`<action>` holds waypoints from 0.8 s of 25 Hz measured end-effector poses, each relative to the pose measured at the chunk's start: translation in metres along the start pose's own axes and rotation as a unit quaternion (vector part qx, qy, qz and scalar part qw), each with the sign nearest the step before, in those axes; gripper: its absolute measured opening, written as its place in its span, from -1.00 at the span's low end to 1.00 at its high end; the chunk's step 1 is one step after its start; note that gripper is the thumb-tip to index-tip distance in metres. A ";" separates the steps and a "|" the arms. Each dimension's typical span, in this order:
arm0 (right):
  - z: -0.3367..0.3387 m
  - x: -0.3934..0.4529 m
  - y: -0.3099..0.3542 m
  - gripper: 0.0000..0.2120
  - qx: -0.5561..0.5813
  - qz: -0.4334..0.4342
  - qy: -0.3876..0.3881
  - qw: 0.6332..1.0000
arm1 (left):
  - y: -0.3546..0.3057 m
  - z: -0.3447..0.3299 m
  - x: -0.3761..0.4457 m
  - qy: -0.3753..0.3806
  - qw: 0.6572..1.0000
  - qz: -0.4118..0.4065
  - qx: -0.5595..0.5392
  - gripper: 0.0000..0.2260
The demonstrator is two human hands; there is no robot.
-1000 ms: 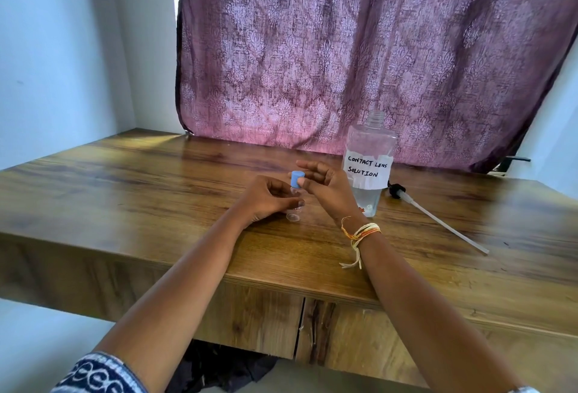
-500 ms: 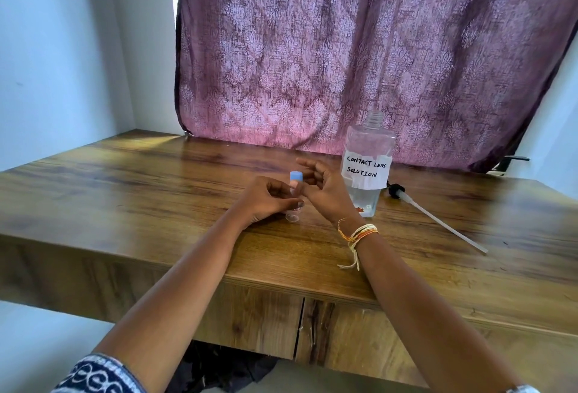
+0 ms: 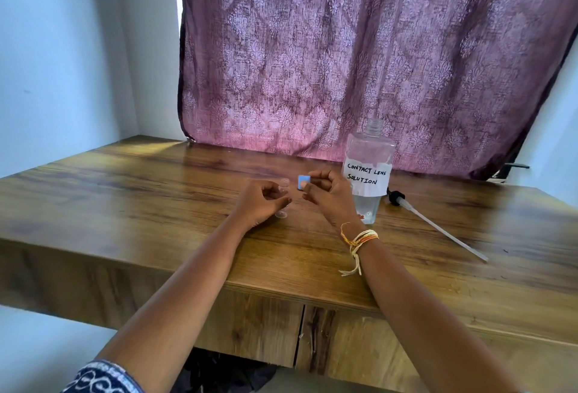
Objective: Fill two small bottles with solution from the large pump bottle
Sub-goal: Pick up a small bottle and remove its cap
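Observation:
A small clear bottle (image 3: 282, 202) stands on the wooden table (image 3: 156, 198), and my left hand (image 3: 261, 202) grips it, hiding most of it. My right hand (image 3: 328, 194) pinches a small blue cap (image 3: 303, 181) just right of the bottle's open mouth, apart from it. The large clear bottle (image 3: 369, 170), labelled "contact lens solution", stands upright behind my right hand with its neck open and a little liquid at the bottom. Its pump head with the long dip tube (image 3: 438, 227) lies on the table to the right. I see only one small bottle.
A purple patterned curtain (image 3: 359, 55) hangs behind the table. A pale wall (image 3: 62, 64) borders the left side. The table's front edge (image 3: 219, 280) runs below my forearms.
The blue cap has come off the small bottle: my right hand has lifted it away to the right, while my left hand keeps holding the bottle.

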State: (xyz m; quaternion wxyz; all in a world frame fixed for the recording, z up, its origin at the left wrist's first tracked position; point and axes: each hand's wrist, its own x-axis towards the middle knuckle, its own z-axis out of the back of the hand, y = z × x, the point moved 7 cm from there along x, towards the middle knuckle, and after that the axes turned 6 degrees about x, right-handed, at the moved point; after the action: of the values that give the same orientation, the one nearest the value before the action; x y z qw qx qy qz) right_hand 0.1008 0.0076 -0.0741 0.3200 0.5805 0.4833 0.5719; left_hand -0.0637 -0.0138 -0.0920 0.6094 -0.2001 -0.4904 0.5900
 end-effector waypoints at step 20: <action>-0.008 0.006 -0.036 -0.59 -0.400 -0.016 0.049 0.915 | 0.001 0.000 -0.007 0.013 0.999 0.029 -0.023 -0.75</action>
State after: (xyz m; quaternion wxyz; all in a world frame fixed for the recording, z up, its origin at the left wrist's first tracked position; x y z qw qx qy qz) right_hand 0.0851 0.0230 -0.1037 0.5105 0.3679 0.2383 0.7398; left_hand -0.0632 -0.0202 -0.0949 0.5936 -0.2364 -0.4897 0.5932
